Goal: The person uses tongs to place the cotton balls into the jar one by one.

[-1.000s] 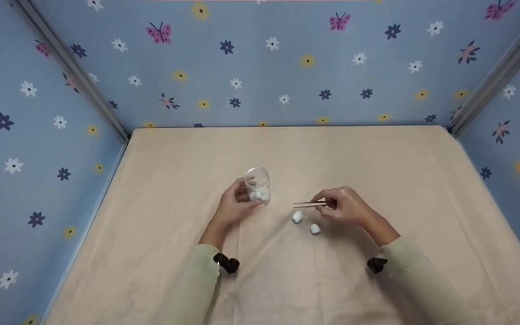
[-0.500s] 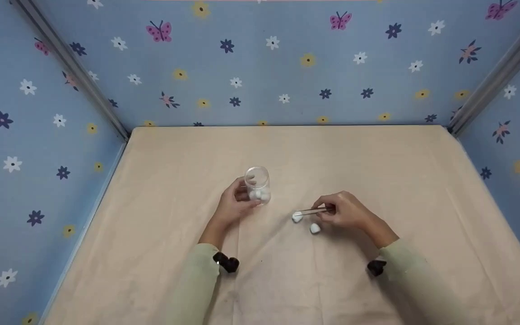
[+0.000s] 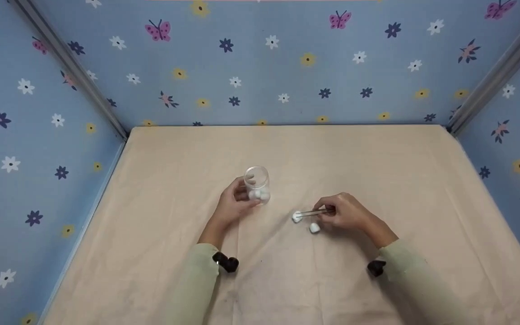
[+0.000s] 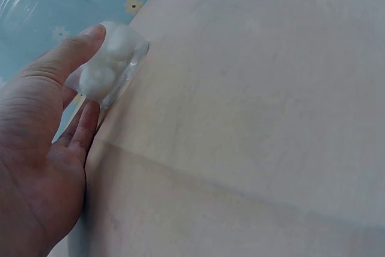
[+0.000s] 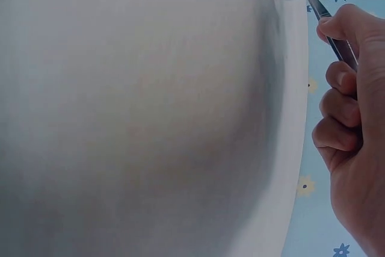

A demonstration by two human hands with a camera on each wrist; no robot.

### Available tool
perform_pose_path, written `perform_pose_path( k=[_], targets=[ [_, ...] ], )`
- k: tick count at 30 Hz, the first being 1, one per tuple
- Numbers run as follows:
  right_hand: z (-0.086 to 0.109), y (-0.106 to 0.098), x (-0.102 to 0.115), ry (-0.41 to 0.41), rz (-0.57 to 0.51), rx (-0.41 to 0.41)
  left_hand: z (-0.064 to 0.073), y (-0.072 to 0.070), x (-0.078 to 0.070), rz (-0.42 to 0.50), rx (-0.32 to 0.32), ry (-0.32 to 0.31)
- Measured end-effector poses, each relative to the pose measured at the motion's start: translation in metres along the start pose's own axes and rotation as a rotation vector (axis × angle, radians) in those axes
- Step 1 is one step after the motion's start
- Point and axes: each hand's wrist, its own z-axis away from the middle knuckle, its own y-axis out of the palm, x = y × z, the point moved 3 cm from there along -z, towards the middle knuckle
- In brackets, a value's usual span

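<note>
My left hand (image 3: 234, 201) grips a clear, lidless jar (image 3: 257, 183) that stands upright on the cloth. Several white cotton balls (image 4: 98, 81) lie at the bottom of the jar, seen through its wall in the left wrist view. With my right hand (image 3: 343, 211) I pinch metal tweezers (image 3: 313, 212), whose tips point left and sit right at a cotton ball (image 3: 296, 217) on the cloth. A second cotton ball (image 3: 314, 228) rests just below the tweezers, nearer to me. In the right wrist view the tweezers (image 5: 328, 21) slant up to the white cotton.
A beige cloth (image 3: 188, 162) with creases covers the table. Blue walls (image 3: 260, 63) with flowers and butterflies rise at the back and both sides. Black wrist cameras (image 3: 226, 262) sit at both cuffs.
My right hand has moved slightly toward me, bringing the tweezers' tips down onto the left cotton ball. Their arms have drawn closer together. The left hand and the jar have stayed put.
</note>
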Motion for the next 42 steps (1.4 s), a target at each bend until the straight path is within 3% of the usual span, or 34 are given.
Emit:
perform_pose_path(
  k=[17,25,33,42],
  targets=[
    [0.002,0.001,-0.003,-0.051,-0.03,-0.023,0.001,0.001,0.0,-0.014,-0.01,-0.018],
    [0.002,0.002,-0.006,-0.068,-0.031,-0.044,-0.001,0.001,0.0,-0.006,-0.006,0.006],
    [0.003,-0.002,-0.005,-0.021,-0.049,-0.043,-0.001,0.001,0.002,-0.001,-0.006,0.002],
    [0.0,-0.012,-0.004,-0.036,-0.087,-0.087,0.002,0.001,-0.001,0.012,0.001,-0.003]
  ],
)
